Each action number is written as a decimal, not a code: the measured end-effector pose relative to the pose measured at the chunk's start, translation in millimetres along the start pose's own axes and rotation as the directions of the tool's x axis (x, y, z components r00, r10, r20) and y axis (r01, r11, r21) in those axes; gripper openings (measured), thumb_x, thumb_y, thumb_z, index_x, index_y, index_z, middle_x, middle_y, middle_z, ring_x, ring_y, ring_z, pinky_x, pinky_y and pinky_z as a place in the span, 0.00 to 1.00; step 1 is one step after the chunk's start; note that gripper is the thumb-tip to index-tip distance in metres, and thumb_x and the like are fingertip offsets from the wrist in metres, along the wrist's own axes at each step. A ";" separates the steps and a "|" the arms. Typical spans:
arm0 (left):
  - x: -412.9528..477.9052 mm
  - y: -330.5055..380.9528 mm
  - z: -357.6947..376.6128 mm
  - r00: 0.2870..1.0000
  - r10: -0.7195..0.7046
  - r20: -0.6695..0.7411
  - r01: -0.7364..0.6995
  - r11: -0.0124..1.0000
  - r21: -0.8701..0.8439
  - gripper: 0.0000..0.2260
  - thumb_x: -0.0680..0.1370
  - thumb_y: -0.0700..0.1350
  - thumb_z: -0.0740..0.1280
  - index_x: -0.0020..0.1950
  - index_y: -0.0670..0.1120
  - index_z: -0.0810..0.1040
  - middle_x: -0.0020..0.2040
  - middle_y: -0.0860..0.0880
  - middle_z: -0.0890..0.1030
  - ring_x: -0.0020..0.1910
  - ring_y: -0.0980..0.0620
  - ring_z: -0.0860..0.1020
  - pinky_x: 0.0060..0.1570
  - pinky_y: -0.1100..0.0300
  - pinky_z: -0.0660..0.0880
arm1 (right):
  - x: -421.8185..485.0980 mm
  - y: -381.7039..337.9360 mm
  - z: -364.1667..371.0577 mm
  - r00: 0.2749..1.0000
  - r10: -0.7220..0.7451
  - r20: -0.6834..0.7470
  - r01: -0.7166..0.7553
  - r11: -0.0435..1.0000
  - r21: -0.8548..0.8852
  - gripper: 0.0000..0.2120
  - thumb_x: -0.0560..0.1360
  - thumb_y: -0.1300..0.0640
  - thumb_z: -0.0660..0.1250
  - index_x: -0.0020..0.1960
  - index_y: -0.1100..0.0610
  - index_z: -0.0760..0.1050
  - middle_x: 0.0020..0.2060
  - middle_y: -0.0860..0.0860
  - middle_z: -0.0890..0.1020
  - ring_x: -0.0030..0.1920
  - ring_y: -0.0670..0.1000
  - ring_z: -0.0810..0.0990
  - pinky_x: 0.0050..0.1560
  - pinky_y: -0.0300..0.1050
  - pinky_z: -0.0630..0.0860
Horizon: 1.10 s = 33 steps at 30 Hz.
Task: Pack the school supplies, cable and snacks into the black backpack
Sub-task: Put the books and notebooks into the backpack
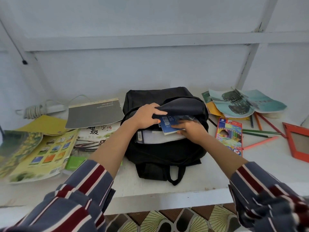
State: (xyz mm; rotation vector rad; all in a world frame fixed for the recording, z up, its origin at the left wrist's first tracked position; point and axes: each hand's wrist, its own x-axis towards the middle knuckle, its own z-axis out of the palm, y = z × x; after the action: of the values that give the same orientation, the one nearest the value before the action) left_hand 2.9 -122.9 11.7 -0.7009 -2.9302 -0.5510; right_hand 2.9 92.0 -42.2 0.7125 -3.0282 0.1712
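Shelf [209, 173]: blue book [166, 123] under right fingers [178, 126], half inside backpack [163, 153].

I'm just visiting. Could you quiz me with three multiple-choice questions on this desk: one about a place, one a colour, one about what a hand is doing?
1. Where is the coloured-pencil box relative to the black backpack?
A. To its right
B. To its left
C. Inside it

2. What colour is the small frame at the far right?
A. Blue
B. Red
C. White

3. What is the left hand doing?
A. Lying flat on the table
B. Gripping a pencil
C. Holding the backpack's flap open

Answers:
1 A, the box lies just off the bag's right side.
2 B, its border is red.
3 C, its fingers grip the flap's edge while the right hand holds a blue book in the opening.
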 end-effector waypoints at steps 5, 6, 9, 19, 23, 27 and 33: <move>1.0 -0.3 -1.3 1.000 -0.006 0.004 0.006 1.000 -0.003 0.18 0.76 0.42 0.67 0.66 0.51 0.75 0.68 0.47 0.69 0.65 0.47 0.68 0.65 0.53 0.63 | 19.7 0.5 9.8 0.998 0.042 -0.037 -0.041 0.999 0.028 0.19 0.81 0.53 0.56 0.70 0.41 0.65 0.72 0.49 0.65 0.72 0.54 0.62 0.71 0.49 0.60; 1.2 -0.2 -1.6 1.000 -0.006 0.003 0.007 1.000 -0.010 0.18 0.76 0.42 0.67 0.66 0.51 0.75 0.68 0.47 0.69 0.65 0.47 0.68 0.66 0.53 0.63 | 22.7 -0.1 11.5 0.998 0.051 -0.041 -0.050 0.998 0.027 0.19 0.81 0.53 0.56 0.70 0.41 0.65 0.72 0.49 0.65 0.72 0.54 0.62 0.71 0.49 0.60; 0.8 0.0 -1.8 1.000 -0.006 0.004 0.006 1.000 -0.019 0.18 0.76 0.42 0.67 0.65 0.51 0.75 0.68 0.47 0.70 0.65 0.48 0.68 0.66 0.53 0.64 | 30.0 -2.6 15.6 0.995 0.089 -0.053 -0.087 0.995 0.039 0.18 0.81 0.52 0.56 0.70 0.41 0.65 0.71 0.50 0.67 0.70 0.55 0.65 0.71 0.51 0.60; -0.1 0.9 -4.5 1.000 -0.006 0.011 0.006 0.999 -0.044 0.18 0.76 0.41 0.67 0.65 0.51 0.75 0.68 0.47 0.69 0.65 0.48 0.68 0.65 0.56 0.63 | 25.4 1.8 15.4 0.980 0.137 -0.143 -0.105 0.972 0.212 0.17 0.78 0.54 0.62 0.66 0.45 0.72 0.68 0.52 0.71 0.68 0.55 0.68 0.68 0.48 0.64; -0.1 1.3 -5.8 1.000 -0.006 0.015 0.007 0.999 -0.037 0.18 0.76 0.41 0.67 0.65 0.51 0.75 0.68 0.47 0.69 0.65 0.48 0.68 0.64 0.58 0.62 | 20.3 2.7 23.0 0.975 0.094 -0.199 -0.062 0.985 0.161 0.15 0.79 0.55 0.60 0.64 0.48 0.74 0.69 0.52 0.70 0.70 0.55 0.66 0.71 0.48 0.58; -0.3 1.5 -7.3 1.000 -0.011 0.023 0.012 0.999 -0.046 0.18 0.77 0.41 0.66 0.66 0.51 0.75 0.68 0.47 0.69 0.66 0.48 0.68 0.64 0.58 0.63 | 22.0 2.0 24.6 0.971 0.092 -0.223 -0.051 0.982 0.183 0.14 0.79 0.56 0.61 0.62 0.48 0.76 0.67 0.53 0.72 0.68 0.56 0.67 0.71 0.51 0.59; -1.4 1.2 -8.7 0.999 -0.017 0.033 0.018 0.998 -0.057 0.18 0.76 0.41 0.67 0.65 0.51 0.75 0.68 0.47 0.69 0.65 0.49 0.68 0.63 0.58 0.63 | 26.6 1.3 26.0 0.955 0.139 -0.262 -0.054 0.950 0.307 0.12 0.76 0.58 0.66 0.57 0.50 0.80 0.63 0.55 0.76 0.65 0.57 0.71 0.69 0.54 0.62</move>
State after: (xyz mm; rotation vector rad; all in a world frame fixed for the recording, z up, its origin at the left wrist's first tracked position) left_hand 4.6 -125.6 20.0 -0.6973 -2.9638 -0.6339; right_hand -21.5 78.4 -66.8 0.4978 -2.7890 0.6817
